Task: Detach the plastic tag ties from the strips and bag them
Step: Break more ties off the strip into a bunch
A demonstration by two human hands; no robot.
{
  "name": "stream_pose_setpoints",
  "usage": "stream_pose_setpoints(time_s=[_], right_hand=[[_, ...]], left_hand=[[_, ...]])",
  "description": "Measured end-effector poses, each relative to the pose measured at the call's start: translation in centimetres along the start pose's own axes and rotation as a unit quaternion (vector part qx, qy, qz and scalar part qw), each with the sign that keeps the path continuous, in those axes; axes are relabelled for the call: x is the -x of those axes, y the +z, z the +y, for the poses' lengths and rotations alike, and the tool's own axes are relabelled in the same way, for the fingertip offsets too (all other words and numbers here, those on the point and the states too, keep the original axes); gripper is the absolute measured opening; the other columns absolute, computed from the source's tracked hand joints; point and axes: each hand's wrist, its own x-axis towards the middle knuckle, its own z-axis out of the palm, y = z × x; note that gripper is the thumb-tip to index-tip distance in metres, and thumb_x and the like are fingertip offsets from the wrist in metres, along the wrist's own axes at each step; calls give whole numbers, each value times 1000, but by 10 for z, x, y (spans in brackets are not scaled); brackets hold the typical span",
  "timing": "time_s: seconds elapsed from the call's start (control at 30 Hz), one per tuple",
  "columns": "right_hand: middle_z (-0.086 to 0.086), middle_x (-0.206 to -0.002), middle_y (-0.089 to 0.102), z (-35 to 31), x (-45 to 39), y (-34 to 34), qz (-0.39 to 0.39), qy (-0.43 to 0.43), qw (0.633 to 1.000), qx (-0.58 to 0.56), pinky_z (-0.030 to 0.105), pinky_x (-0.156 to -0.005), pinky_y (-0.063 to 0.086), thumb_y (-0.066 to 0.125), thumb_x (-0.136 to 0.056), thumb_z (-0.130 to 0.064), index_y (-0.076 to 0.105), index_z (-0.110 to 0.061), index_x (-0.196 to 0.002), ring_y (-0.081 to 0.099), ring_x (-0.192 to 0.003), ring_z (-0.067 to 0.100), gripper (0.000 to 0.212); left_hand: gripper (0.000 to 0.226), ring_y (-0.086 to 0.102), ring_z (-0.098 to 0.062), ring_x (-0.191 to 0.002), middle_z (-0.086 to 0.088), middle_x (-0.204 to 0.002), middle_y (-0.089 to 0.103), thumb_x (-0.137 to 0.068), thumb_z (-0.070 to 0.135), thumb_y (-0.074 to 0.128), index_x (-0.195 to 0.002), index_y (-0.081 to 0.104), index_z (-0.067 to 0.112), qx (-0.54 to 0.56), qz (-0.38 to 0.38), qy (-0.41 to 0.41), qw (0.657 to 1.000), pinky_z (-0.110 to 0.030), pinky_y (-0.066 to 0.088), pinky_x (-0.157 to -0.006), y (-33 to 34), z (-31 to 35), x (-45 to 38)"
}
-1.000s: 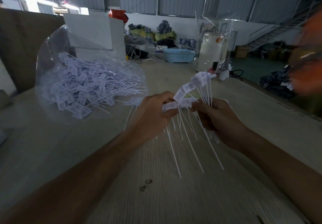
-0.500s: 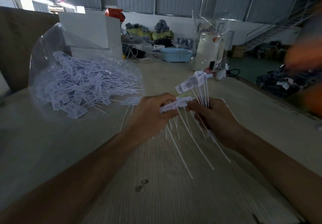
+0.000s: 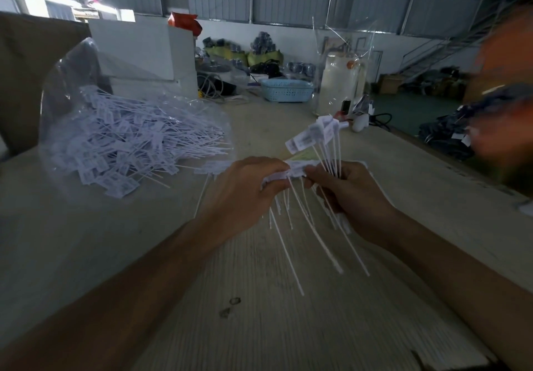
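Both hands have stayed close together above the table (image 3: 86,255) since a second ago, and the upright ties in the right hand now lean a little more to 11 o'clock, their flags spread wider.

A clear bag (image 3: 72,88) lies open on the table at 10 o'clock, holding a heap of loose ties (image 3: 135,142) whose tails point toward 3 o'clock; a few ties spill just past its mouth. Behind the bag stands a white box (image 3: 138,47). Far off at 12 o'clock sits a blue basket (image 3: 285,90), and at 1 o'clock a tall clear bag (image 3: 343,62) stands upright around a pale container. A blurred orange shape (image 3: 507,88) fills the edge at 3 o'clock.

The left hand (image 3: 248,191), at the centre, has its fingers curled round the flag end of a strip (image 3: 291,171), which runs across to the right hand. The right hand (image 3: 354,197), just toward 3 o'clock of it, pinches the same strip with thumb and forefinger and also grips a bunch of ties (image 3: 320,135) that stand up from the fist toward 12 o'clock. White tails (image 3: 294,243) hang from the strip between the two hands toward 6 o'clock, clear of the table as far as can be told.
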Motion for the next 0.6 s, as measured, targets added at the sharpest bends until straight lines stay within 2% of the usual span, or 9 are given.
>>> stream_pose_setpoints(time_s=[0.13, 0.2, 0.33, 0.4, 0.5, 0.6], right_hand=[[-1, -47, 36, 0, 0, -2, -10, -33, 999, -11, 23, -42, 24, 58, -98, -21, 65, -5, -74, 28, -42, 11, 30], [1, -49, 36, -1, 0, -3, -16, -40, 999, -14, 23, -43, 24, 57, -98, -22, 64, -7, -73, 28, -42, 11, 30], [2, -50, 35, -2, 0, -2, -17, -49, 999, -10, 23, -44, 24, 57, -97, -23, 64, -4, -75, 28, -43, 11, 30], [0, -48, 35, -2, 0, -2, -15, -53, 998, -8, 21, -43, 26, 57, -97, -22, 63, -3, -74, 28, -41, 10, 31], [1, -48, 35, -2, 1, -1, -16, -52, 999, -6, 21, -43, 26, 58, -96, -25, 63, -4, -74, 28, -41, 10, 31], [1, -48, 36, -3, 0, -1, -23, -51, 998, -1, 20, -43, 28, 58, -95, -27, 63, -4, -74, 29, -41, 10, 32]], left_hand=[[25, 65, -8, -81, 10, -88, 72, -90, 38, 56, -97, 72, 21, 25, 8, -16, 1000, -31, 50, -71, 0, 6, -1], [22, 65, -5, -77, 13, -81, 69, -90, 37, 57, -94, 72, 22, 49, 0, -29, 998, -29, 49, -68, 0, 6, -2], [17, 67, -6, -71, 12, -75, 70, -89, 35, 60, -84, 71, 22, 106, -14, -76, 991, -34, 55, -67, 1, 7, -2], [10, 67, -2, -69, 14, -73, 70, -89, 27, 64, -81, 70, 28, 153, -16, -86, 984, -26, 52, -64, 1, 8, -1], [13, 68, -2, -67, 10, -72, 70, -91, 12, 67, -85, 70, 23, 192, -37, -98, 976, -14, 47, -62, -1, 7, -1], [13, 69, -9, -68, 4, -73, 72, -93, 8, 65, -87, 71, 18, 208, -54, -115, 970, -14, 47, -61, -3, 7, -2]])
